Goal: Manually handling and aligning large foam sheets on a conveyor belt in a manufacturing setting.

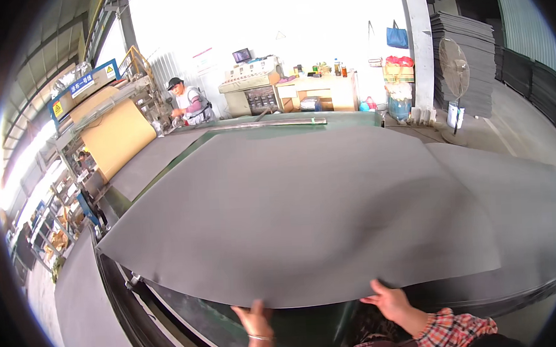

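A large grey foam-like sheet point(292, 210) spreads across a dark green table point(299, 332), with its near edge bowed toward me. My left hand point(255, 322) is at that near edge, closed on it with the thumb over the top; a light bracelet circles the wrist. Further right, my right hand point(395, 302) has its thumb on the upper face and its other fingers at the border, partly hidden. Under the right side lies another grey sheet point(523, 173). My right forearm wears a checked sleeve point(456, 330).
At the far left, a person point(189, 103) in a dark cap stands beside a machine with a tan roll point(119, 138). A control console point(251, 84) and a desk point(327, 92) stand at the back. A fan point(453, 70) stands before stacked grey sheets point(472, 44).
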### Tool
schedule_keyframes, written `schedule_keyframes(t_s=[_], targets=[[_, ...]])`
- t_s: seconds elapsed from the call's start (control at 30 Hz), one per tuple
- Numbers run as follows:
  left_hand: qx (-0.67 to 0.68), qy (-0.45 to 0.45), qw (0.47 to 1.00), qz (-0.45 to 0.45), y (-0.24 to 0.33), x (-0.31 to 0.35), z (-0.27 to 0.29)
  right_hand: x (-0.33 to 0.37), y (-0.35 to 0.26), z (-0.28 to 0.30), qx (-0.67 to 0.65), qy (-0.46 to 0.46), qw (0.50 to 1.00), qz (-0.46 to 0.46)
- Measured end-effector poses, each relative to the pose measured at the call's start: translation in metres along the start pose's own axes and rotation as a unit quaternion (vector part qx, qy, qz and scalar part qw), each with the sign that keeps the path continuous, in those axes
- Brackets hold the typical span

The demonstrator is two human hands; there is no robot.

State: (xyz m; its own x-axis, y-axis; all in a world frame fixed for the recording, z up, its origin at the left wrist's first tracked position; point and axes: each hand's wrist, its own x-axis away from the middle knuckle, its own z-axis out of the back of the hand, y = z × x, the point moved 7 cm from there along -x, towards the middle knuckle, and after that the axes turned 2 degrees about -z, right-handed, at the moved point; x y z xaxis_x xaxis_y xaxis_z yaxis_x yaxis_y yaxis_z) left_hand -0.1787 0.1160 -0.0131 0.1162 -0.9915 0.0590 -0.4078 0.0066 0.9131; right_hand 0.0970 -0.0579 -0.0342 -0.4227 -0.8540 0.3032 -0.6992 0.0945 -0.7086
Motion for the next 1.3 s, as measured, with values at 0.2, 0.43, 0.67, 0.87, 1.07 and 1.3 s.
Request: schedule_keyframes(t_s=[0.2,0.43,0.67,0.87,1.07,1.3], targets=[[-0.175,0.032,0.965,-0.192,-0.025,-0.132,0.035,0.019,0.08,-0.078,0.22,-0.295,0.912,-0.18],[-0.69,0.026,0.649,-0.319,0.006,-0.129,-0.012,0.064,-0.018,0.15,0.694,0.11,0.692,0.164],[-0.723,-0.136,0.652,-0.185,-0.058,-0.046,-0.068,0.075,-0.043,0.251,0.899,0.018,0.39,0.199],[-0.699,-0.33,0.594,-0.224,-0.097,0.029,-0.177,0.069,-0.057,0.254,0.863,-0.025,0.472,0.179],[-0.748,-0.224,0.57,-0.258,-0.11,0.014,-0.173,0.073,-0.054,0.246,0.874,-0.039,0.42,0.241],[-0.786,-0.167,0.53,-0.269,-0.102,-0.078,-0.127,0.071,-0.031,0.258,0.892,-0.094,0.365,0.249]])
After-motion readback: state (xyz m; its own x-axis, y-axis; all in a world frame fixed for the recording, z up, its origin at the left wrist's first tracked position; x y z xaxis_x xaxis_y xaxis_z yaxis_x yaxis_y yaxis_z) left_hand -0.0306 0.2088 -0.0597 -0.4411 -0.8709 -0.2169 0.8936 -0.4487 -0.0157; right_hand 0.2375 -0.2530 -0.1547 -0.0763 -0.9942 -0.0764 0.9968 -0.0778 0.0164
